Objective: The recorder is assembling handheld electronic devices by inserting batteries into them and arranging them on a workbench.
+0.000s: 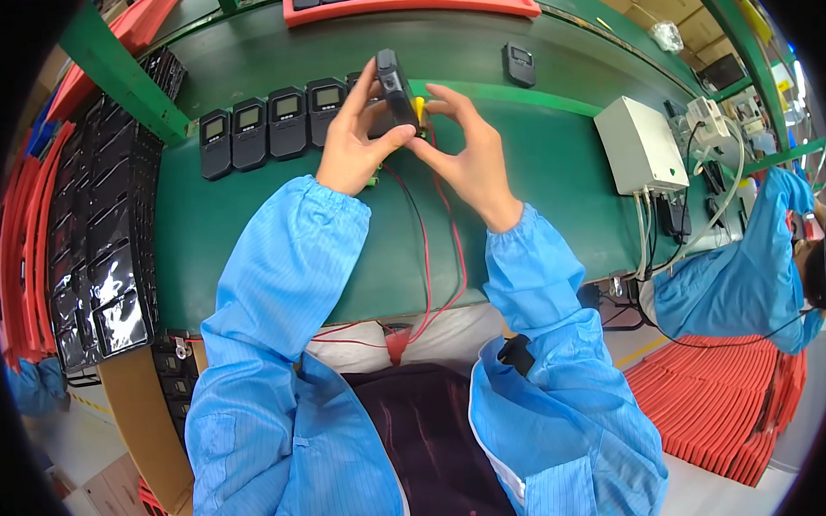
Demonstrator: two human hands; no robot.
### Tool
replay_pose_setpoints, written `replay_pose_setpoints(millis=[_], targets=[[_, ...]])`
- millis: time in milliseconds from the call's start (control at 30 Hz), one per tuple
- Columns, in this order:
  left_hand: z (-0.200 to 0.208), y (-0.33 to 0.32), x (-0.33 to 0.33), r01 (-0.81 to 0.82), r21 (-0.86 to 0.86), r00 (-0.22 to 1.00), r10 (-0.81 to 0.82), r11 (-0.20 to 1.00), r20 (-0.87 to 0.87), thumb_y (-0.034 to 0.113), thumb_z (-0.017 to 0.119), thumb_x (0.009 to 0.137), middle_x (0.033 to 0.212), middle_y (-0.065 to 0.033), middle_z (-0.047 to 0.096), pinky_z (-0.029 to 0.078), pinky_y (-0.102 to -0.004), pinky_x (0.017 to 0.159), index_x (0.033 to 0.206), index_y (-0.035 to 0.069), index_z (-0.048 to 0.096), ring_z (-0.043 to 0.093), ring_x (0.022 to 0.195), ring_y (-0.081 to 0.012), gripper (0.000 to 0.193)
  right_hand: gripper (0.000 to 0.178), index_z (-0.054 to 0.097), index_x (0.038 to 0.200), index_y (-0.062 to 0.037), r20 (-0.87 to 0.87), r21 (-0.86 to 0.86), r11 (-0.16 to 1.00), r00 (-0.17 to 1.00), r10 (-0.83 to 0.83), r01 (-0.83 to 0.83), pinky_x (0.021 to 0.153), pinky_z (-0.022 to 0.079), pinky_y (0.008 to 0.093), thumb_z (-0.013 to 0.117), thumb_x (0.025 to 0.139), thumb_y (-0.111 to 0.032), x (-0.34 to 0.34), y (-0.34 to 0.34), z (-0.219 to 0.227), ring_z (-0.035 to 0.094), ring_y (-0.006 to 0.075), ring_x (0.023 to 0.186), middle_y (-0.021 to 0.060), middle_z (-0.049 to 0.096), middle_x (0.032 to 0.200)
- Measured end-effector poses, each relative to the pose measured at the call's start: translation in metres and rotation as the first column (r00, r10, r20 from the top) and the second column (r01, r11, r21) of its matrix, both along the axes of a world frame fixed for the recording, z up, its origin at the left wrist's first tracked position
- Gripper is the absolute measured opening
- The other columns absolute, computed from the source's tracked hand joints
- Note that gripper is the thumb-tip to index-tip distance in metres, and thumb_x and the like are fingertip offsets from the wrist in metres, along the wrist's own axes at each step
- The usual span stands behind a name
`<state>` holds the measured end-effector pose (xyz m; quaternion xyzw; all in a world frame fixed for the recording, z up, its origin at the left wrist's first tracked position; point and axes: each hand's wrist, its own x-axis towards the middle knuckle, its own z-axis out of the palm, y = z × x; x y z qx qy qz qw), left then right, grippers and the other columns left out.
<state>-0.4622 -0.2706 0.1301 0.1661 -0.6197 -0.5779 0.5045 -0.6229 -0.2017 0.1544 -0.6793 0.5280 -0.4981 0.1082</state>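
My left hand (354,146) grips a black handheld device (394,90), turned edge-on, between thumb and fingers. Close against its right side, my right hand (464,152) curls its fingers around a small yellow connector (420,110), its thumb tip at the device's lower end. A thin red wire (461,247) runs down from beside the right hand toward my lap, with a second lead, dark then red, near it. The tips of some right fingers are hidden. Left of my hands stands a row of several matching black devices (287,123) with small grey screens.
Another black device (519,65) lies on the green belt beyond the bench (556,189). A white box with cables (641,145) stands at right. Black trays (103,241) are stacked at left, red trays (718,402) at lower right. A blue-sleeved co-worker (741,274) is at right.
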Motion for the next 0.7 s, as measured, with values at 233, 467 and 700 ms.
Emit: replay_pose_setpoints(millis=[233, 467, 700], targets=[[0.008, 0.016, -0.011, -0.136, -0.108, 0.99, 0.138, 0.985, 0.012, -0.004, 0.068, 0.08, 0.14, -0.0113, 0.04, 0.059, -0.0306, 0.077, 0.149, 0.014, 0.03, 0.053, 0.118, -0.0235, 0.081, 0.066, 0.041, 0.129, -0.0057, 0.229, 0.002, 0.995, 0.968, 0.1, -0.103, 0.091, 0.051, 0.0349, 0.078, 0.074, -0.005, -0.002, -0.002, -0.014, 0.064, 0.0239, 0.102, 0.0145, 0.064, 0.109], [0.018, 0.019, -0.01, -0.091, -0.006, 0.995, 0.091, 0.996, 0.026, -0.004, 0.067, 0.081, 0.135, -0.0102, 0.045, 0.058, -0.0261, 0.069, 0.145, 0.012, 0.039, 0.058, 0.111, -0.0211, 0.071, 0.06, 0.039, 0.134, -0.0033, 0.694, 0.082, 0.951, 0.702, 0.161, -0.299, 0.09, 0.052, 0.0329, 0.071, 0.083, -0.002, 0.013, 0.008, -0.007, 0.063, 0.0207, 0.103, 0.0138, 0.062, 0.113], [0.023, 0.011, -0.001, -0.018, 0.07, 0.994, 0.01, 0.997, 0.112, 0.003, 0.065, 0.085, 0.13, -0.0079, 0.052, 0.055, -0.025, 0.066, 0.139, 0.01, 0.046, 0.058, 0.111, -0.0192, 0.058, 0.054, 0.041, 0.132, 0.0003, 0.543, 0.081, 0.961, 0.82, 0.181, -0.265, 0.09, 0.05, 0.0307, 0.068, 0.085, -0.002, 0.004, -0.002, -0.02, 0.062, 0.0184, 0.103, 0.0125, 0.061, 0.114]])
